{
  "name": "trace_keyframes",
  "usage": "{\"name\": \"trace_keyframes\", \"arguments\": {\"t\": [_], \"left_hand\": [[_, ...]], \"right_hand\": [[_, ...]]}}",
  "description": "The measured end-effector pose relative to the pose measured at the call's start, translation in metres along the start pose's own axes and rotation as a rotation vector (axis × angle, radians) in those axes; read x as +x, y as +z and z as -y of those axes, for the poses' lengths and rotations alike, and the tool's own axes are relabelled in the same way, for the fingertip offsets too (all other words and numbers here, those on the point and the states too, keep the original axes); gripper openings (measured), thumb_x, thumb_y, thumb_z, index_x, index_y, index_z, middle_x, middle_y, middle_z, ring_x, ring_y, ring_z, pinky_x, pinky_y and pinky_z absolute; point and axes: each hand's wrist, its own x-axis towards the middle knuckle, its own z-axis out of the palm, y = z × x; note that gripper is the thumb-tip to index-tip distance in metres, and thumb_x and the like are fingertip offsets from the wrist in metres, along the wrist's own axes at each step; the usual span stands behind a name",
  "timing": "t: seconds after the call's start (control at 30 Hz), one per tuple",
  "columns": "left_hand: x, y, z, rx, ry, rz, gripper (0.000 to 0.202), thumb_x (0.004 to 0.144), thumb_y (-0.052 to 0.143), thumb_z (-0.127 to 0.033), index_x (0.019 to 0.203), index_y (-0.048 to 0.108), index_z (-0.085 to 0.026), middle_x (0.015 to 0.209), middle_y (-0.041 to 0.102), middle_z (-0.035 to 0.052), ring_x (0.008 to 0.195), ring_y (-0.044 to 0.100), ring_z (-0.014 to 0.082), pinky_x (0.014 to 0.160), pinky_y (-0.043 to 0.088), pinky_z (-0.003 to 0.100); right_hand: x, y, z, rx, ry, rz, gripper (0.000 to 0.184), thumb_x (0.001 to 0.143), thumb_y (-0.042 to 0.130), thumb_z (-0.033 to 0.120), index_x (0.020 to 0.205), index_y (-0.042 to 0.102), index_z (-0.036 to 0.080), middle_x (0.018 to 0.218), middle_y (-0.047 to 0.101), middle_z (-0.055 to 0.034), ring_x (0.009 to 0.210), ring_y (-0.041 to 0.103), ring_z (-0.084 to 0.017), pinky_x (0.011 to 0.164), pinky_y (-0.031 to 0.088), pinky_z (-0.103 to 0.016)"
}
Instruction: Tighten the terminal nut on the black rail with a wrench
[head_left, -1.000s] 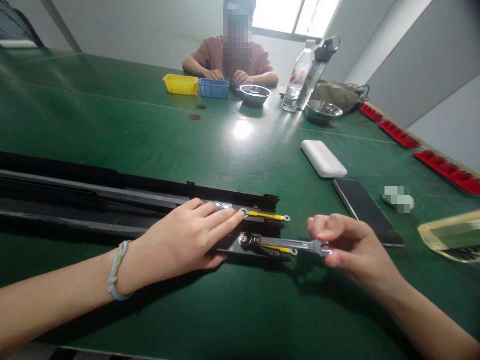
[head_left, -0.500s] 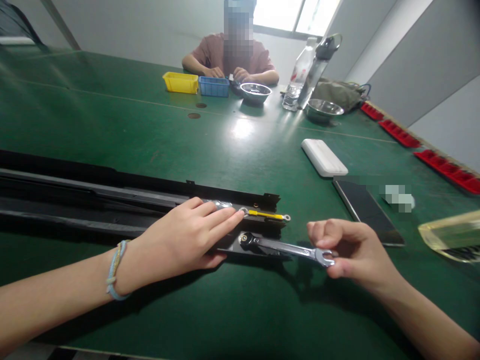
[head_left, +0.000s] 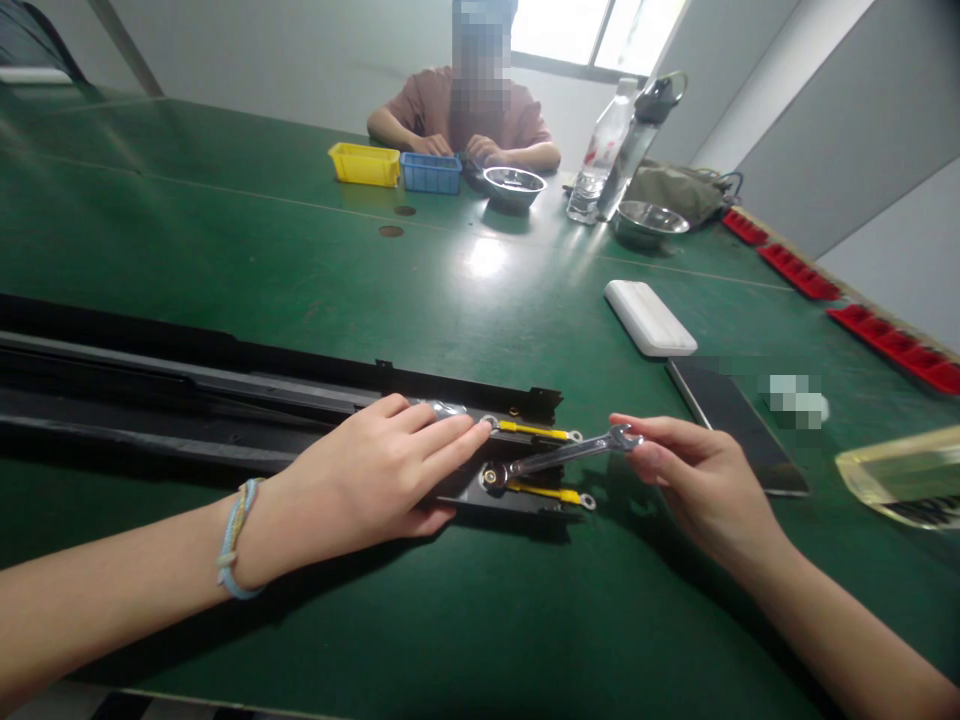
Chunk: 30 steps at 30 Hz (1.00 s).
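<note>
My left hand [head_left: 397, 455] lies stretched across a long black metal housing [head_left: 225, 385], its thumb on the near side. Its fingertips touch the ring end of a yellow-sleeved wire [head_left: 534, 432]. With thumb and fingers, my right hand [head_left: 690, 475] pinches the open jaw of a silver combination wrench [head_left: 566, 454]. The wrench's ring end sits around a fastener [head_left: 490, 477] on the near strip of the housing. A second yellow-sleeved wire [head_left: 551, 494] runs out from under that ring end, its own ring terminal past the housing's edge. My left palm hides part of the housing.
Beyond the housing are a white power bank [head_left: 649, 318] and a dark phone [head_left: 731, 425]. Across the green table [head_left: 300, 270], a person sits behind yellow [head_left: 365, 166] and blue bins [head_left: 430, 174], a metal bowl [head_left: 514, 189] and bottles [head_left: 598, 160]. Red trays [head_left: 892, 345] line the right edge.
The wrench's open end has swung away from me and slightly left, with my right hand following. The near yellow-sleeved wire has come into view. My left hand has stayed put.
</note>
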Motion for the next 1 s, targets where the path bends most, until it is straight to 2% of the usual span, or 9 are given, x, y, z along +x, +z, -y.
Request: {"name": "trace_keyframes", "arguments": {"t": [0.17,0.4,0.67,1.0], "left_hand": [[-0.001,-0.002,0.0,-0.009,-0.007,0.015,0.062,0.078,0.065,-0.032,0.134,0.046,-0.01,0.125,0.065,0.0138,0.1,0.064,0.0251,0.081,0.051,0.039],[-0.001,-0.002,0.0,-0.002,0.004,0.004,0.06,0.08,0.063,-0.032,0.133,0.047,-0.01,0.127,0.064,0.0135,0.1,0.064,0.0248,0.08,0.051,0.039],[-0.001,-0.004,0.001,-0.001,0.003,-0.008,0.061,0.08,0.063,-0.031,0.134,0.045,-0.009,0.126,0.065,0.0124,0.099,0.063,0.0248,0.081,0.049,0.039],[0.003,-0.001,0.003,-0.005,-0.01,0.003,0.063,0.079,0.064,-0.032,0.135,0.044,-0.01,0.126,0.065,0.0115,0.099,0.063,0.0249,0.081,0.049,0.039]], "right_hand": [[0.0,0.001,0.001,-0.013,-0.029,0.004,0.017,0.067,0.083,0.04,0.077,0.081,0.027,0.082,0.078,-0.0057,0.045,0.052,-0.012,0.04,0.044,-0.027],[-0.003,0.001,0.007,-0.005,-0.143,0.042,0.023,0.058,0.088,0.046,0.067,0.077,0.028,0.068,0.071,-0.0032,0.062,0.065,-0.02,0.052,0.052,-0.029],[-0.01,0.005,0.013,0.124,-0.26,0.258,0.016,0.066,0.086,0.036,0.075,0.077,0.026,0.052,0.054,0.0025,0.05,0.045,-0.014,0.046,0.037,-0.027],[-0.01,0.005,0.013,0.147,-0.325,0.374,0.019,0.066,0.086,0.035,0.075,0.074,0.024,0.049,0.053,0.0043,0.048,0.043,-0.012,0.047,0.035,-0.027]]}}
